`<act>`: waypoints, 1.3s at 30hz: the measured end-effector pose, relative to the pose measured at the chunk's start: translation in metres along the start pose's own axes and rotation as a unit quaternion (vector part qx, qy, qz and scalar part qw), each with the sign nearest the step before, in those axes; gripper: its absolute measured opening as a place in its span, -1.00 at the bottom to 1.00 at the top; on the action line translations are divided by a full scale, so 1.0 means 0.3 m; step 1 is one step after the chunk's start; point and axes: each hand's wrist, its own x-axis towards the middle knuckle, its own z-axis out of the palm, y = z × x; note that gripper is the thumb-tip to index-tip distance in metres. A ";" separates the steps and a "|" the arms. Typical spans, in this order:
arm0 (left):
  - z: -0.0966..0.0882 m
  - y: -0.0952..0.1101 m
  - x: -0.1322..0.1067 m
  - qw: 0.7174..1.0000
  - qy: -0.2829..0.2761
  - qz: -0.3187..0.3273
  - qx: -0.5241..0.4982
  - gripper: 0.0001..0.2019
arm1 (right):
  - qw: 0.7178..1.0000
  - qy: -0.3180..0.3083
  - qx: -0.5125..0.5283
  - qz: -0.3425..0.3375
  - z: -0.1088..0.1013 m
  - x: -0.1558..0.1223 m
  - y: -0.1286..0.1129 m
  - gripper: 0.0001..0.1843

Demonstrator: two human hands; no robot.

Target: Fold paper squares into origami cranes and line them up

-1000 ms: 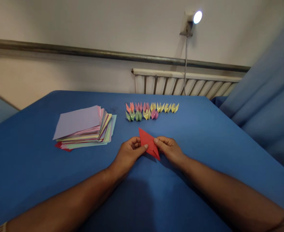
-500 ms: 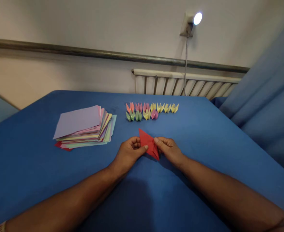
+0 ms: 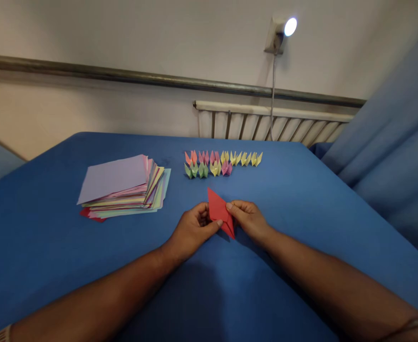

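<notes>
Between my hands is a folded piece of red origami paper (image 3: 217, 205), diamond-shaped, with one point up and away and the other toward me. My left hand (image 3: 194, 228) pinches its left side, the thumb lying across the lower front. On the right edge, my right hand (image 3: 246, 218) grips it between thumb and fingers. The fingers behind the paper are partly hidden. Beyond it stand small folded paper figures (image 3: 215, 168) in two rows, in orange, pink, green and yellow.
A thick stack of coloured paper (image 3: 114, 180) lies on the left of the blue table (image 3: 283, 204), a lilac sheet on top. Behind the table are a radiator (image 3: 251, 108), a pipe (image 3: 123, 76) and a lit plug (image 3: 290, 27). A blue curtain (image 3: 394, 123) hangs at right.
The red paper has turned a little more upright, its top point shifting slightly right. My left thumb has slid a bit right and down across it.
</notes>
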 end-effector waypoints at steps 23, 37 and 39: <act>-0.055 -0.009 0.029 0.999 0.048 -0.013 -0.011 -0.67 | 0.993 -0.110 -0.019 -0.026 0.001 -0.017 0.003 -0.82; -0.043 0.009 0.025 0.993 0.121 -0.007 0.009 -0.69 | 0.997 -0.057 0.042 -0.031 -0.016 0.003 0.003 -0.70; -0.044 0.006 0.028 0.993 0.121 0.003 0.015 -0.71 | 0.996 -0.061 0.052 -0.032 -0.014 0.002 0.003 -0.68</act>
